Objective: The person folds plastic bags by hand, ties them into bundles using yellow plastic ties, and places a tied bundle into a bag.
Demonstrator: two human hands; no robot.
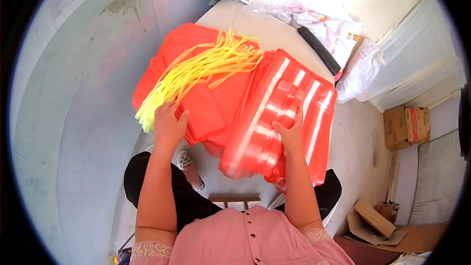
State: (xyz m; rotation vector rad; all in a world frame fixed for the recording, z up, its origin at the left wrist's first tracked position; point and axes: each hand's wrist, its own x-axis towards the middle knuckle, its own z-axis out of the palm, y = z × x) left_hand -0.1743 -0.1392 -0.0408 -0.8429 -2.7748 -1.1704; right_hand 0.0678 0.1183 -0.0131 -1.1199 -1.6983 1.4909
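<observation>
My left hand point(170, 123) is at the lower end of a bundle of yellow strips point(196, 71). Its thumb stands apart from the fingers, next to folded plain orange fabric point(203, 110) that lies under the strips. On the right, my right hand point(290, 130) grips a folded orange piece with white bands point(280, 105), thumb on one side and fingers on the other. That piece lies over a stack of orange sheets with white stripes point(314, 118). The palm hides part of it.
The fabric lies on a pale table point(235, 14) over my knees. At its far edge are a black roll point(319, 51) and white plastic sacks point(299, 7). A pale wall point(98, 93) rises at left. Cardboard boxes point(407, 127) stand at right, with flattened cardboard point(375, 223) nearer.
</observation>
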